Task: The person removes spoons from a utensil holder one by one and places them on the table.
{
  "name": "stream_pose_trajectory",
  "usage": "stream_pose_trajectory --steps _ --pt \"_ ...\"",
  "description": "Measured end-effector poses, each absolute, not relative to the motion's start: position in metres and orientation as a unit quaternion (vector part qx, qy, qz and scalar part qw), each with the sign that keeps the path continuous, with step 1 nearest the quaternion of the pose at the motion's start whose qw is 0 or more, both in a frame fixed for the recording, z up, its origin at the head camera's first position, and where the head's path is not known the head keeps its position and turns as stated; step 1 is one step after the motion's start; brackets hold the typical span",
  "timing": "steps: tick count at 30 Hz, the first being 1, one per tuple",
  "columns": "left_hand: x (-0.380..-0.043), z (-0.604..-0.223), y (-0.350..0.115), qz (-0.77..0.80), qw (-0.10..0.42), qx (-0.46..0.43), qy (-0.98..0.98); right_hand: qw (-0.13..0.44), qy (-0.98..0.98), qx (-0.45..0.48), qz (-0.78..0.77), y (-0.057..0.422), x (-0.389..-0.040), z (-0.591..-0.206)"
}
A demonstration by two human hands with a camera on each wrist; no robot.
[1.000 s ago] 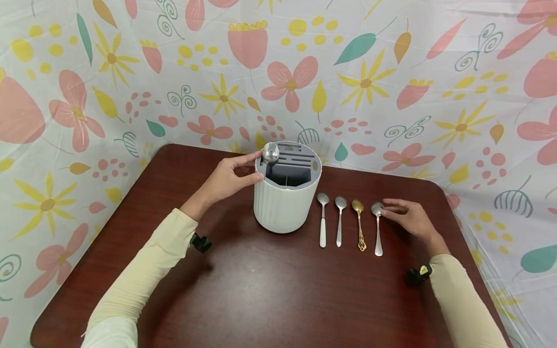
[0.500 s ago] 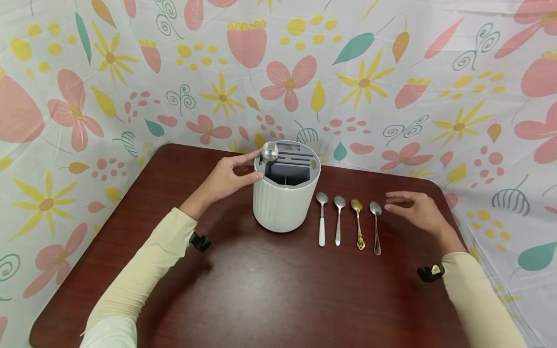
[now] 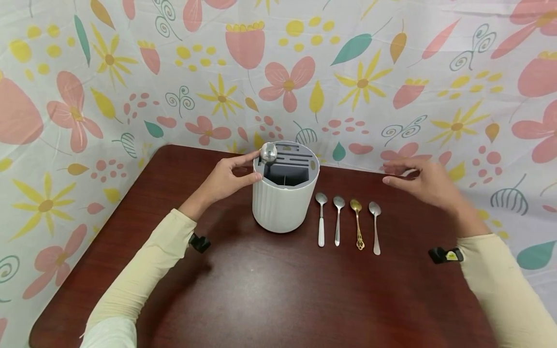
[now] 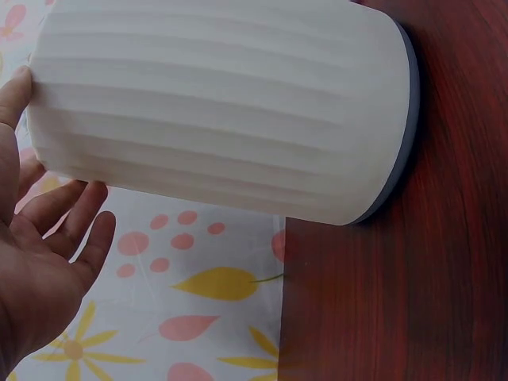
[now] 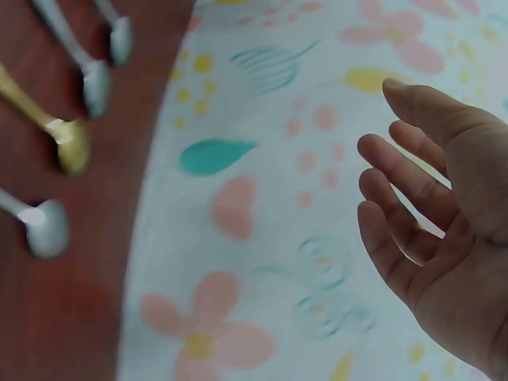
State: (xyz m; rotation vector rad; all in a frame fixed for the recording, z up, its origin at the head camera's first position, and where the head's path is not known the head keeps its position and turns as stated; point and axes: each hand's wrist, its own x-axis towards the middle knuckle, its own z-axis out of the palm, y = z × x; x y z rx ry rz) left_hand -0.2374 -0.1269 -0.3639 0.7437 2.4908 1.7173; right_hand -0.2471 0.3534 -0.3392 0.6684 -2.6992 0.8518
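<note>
My left hand (image 3: 224, 180) rests against the left side of a white ribbed utensil holder (image 3: 280, 208), thumb and index finger spread along its rim. In the left wrist view the thumb touches the ribbed wall (image 4: 214, 103) near the top, and the other fingers lie relaxed beside it. A shiny silver spoon head (image 3: 268, 152) sticks up from the holder's left slot, its handle hidden inside. My right hand (image 3: 424, 181) hovers with nothing in it, fingers loosely extended, beyond and right of a silver spoon (image 3: 375, 227). In the right wrist view the spoon bowls lie well apart from that hand.
Left of that spoon lie a gold spoon (image 3: 358, 224) with an ornate handle, a silver spoon (image 3: 338, 221) and a white-handled spoon (image 3: 321, 220), all in a row. The dark red-brown table (image 3: 252, 290) ends at a floral cloth (image 3: 287, 58) behind.
My right hand has lifted away from the rightmost silver spoon, moving back and to the right. The left hand stays at the holder, and the spoons keep their row.
</note>
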Motion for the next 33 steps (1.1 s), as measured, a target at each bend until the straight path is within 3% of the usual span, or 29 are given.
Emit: stream_pose_trajectory --steps 14,29,33 --pt "-0.238 -0.364 -0.128 0.551 0.017 0.226 0.803 0.144 -0.919 0.268 0.251 0.272 -0.245 -0.272" --pt "-0.239 -0.366 -0.126 0.558 0.017 0.234 0.796 0.163 -0.852 0.371 0.332 0.198 -0.271 -0.283" --pt "-0.239 -0.365 -0.127 0.558 0.017 0.234 0.796 0.141 -0.851 0.371 0.344 0.183 -0.275 -0.287"
